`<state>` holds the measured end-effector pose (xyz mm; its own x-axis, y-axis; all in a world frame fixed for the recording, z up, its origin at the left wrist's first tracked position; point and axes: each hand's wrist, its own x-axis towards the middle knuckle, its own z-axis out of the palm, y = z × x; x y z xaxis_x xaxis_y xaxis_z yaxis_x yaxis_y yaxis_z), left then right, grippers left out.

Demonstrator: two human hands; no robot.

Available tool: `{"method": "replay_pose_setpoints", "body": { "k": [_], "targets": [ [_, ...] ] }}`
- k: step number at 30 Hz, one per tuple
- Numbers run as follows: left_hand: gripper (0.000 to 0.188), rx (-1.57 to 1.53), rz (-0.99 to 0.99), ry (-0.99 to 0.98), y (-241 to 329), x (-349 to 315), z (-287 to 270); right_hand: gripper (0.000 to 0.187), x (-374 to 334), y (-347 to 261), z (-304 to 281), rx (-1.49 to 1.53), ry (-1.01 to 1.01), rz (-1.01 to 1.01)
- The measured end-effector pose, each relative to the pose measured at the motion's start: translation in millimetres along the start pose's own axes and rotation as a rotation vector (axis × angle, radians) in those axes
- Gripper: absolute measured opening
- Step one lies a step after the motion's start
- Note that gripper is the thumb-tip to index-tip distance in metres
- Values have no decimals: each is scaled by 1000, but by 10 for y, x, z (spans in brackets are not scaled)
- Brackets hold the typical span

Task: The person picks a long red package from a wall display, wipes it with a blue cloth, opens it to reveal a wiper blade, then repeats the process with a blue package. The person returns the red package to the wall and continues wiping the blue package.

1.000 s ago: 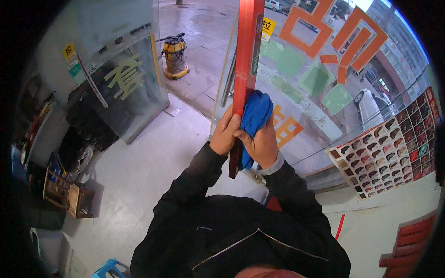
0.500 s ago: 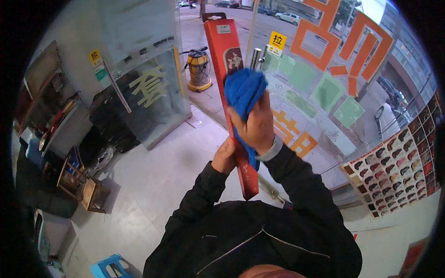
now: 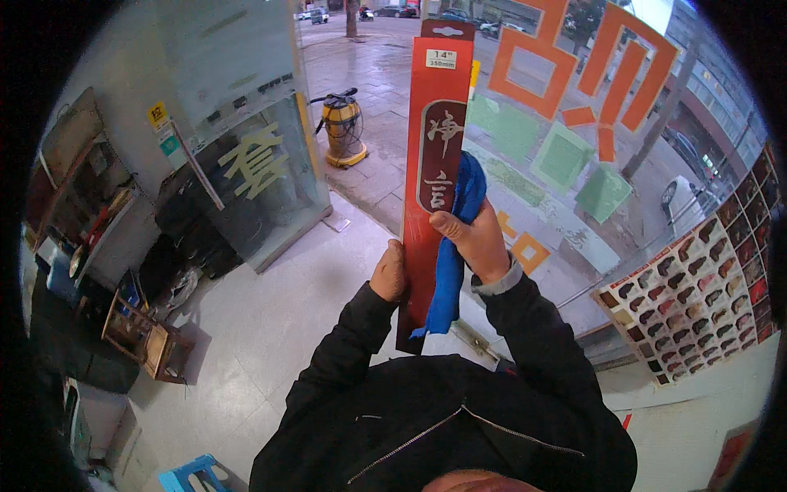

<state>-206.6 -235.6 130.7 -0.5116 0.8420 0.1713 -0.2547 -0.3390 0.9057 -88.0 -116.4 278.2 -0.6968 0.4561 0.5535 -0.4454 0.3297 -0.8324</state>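
Note:
A long, narrow red cardboard box (image 3: 425, 90) with a hanging hole at its top stands nearly upright in front of me, its broad printed face showing. My left hand (image 3: 389, 272) grips the box's left edge low down, with its fingers hidden behind. On the other side my right hand (image 3: 482, 246) is closed on a blue cloth (image 3: 447, 283). Its thumb lies over the right edge of the box's face, and its fingers are out of sight behind the cloth. Part of the cloth rises along the box's right edge, and the rest hangs below the hand.
Glass doors (image 3: 270, 213) stand to the left and a lettered glass pane (image 3: 525, 148) to the right. Beyond the doorway is a yellow-and-black vacuum cleaner (image 3: 343, 131). A wooden chair (image 3: 156, 340) and a blue stool (image 3: 197, 476) are at left; a sample chart (image 3: 680, 303) hangs at right.
The box has turned from tilted to nearly upright, its face now toward me. My right hand and the cloth have moved from across the face down to its right edge.

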Motion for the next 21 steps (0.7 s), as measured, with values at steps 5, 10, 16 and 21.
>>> {"method": "replay_pose_setpoints", "body": {
  "k": [5,10,16,21],
  "targets": [
    [54,308,113,-68,46,246,-109,33,-11,68,-252,92,52,172],
    [43,248,419,59,763,287,118,38,-162,276,-382,-84,89,235],
    [60,598,839,164,1586,248,391,41,-431,399,-336,-259,-63,237],
    [54,940,751,112,1902,188,354,43,-534,571,-357,-361,-128,103]
  ]
}}
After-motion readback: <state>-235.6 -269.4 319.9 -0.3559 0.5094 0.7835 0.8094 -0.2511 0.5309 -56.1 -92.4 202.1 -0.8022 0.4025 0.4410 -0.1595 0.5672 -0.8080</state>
